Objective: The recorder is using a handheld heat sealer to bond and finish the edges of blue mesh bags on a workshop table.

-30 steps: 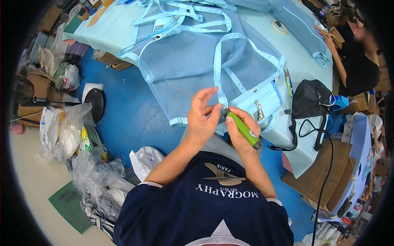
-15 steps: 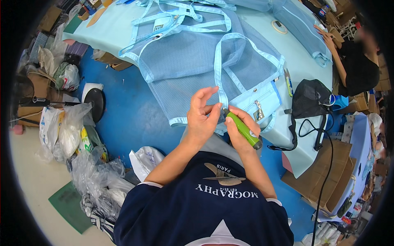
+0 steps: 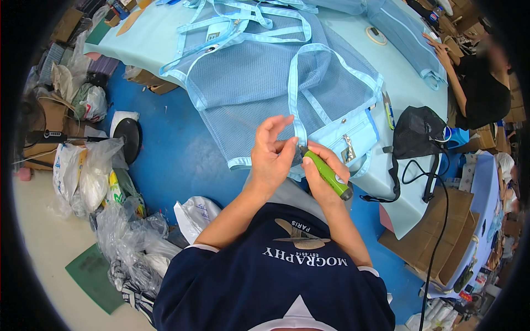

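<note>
A blue mesh bag (image 3: pixel 248 83) with light-blue binding and straps lies over the near edge of the table. My left hand (image 3: pixel 270 154) pinches the lower end of a light-blue strap (image 3: pixel 295 105) between thumb and finger, its other fingers curled loosely above. In my right hand (image 3: pixel 326 165) is a stubby green tool (image 3: pixel 327 175) with a dark end cap. Its dark tip meets the strap close to my left thumb; what it touches there is too small to make out. Beside my right hand sits a light-blue pocket panel (image 3: pixel 345 135) with a shiny silver tag.
On the pale table (image 3: pixel 408 182) lie a black mesh pouch (image 3: pixel 414 135) with straps and cord, a yellow-green cutter (image 3: pixel 388 113) and a tape roll (image 3: pixel 376 36). A co-worker (image 3: pixel 480 88) reaches over rolled mesh at the right. Plastic bags (image 3: pixel 132 237) crowd the floor at left.
Hardly anything differs. Both hands keep their places at the strap, with the green tool held at nearly the same angle.
</note>
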{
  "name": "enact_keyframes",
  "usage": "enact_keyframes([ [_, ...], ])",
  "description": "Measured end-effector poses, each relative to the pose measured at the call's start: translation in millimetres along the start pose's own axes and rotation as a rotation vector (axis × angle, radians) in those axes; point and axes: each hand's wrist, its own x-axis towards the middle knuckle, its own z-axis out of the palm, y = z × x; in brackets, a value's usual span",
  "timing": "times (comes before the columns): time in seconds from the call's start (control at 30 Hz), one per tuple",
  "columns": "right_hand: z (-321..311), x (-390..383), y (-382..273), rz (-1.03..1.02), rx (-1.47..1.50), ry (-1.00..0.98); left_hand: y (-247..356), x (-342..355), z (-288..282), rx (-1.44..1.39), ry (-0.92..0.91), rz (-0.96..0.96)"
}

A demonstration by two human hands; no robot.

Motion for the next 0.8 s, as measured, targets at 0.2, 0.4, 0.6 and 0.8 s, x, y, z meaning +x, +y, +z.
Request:
enact_keyframes([
  [0.2, 2.6, 0.3, -0.9, -0.042, -0.023, -0.003, -2.5, 1.7, -3.7, -0.024, -0.015, -0.035],
  [0.4, 0.2, 3.7, 3.9, -0.142, -0.081, -0.027, -4.0, 0.7, -6.6, -0.119, -0.036, -0.061],
  [0.6, 1.3, 3.0, -1.2, 0.043, 0.004, 0.006, -1.1, -1.0, -5.4, -0.078, -0.064, -0.031],
  [0.8, 2.1, 1.3, 1.4, -0.110, -0.053, -0.033, -2.7, -1.1, -7.5, -0.046, -0.081, -0.007],
])
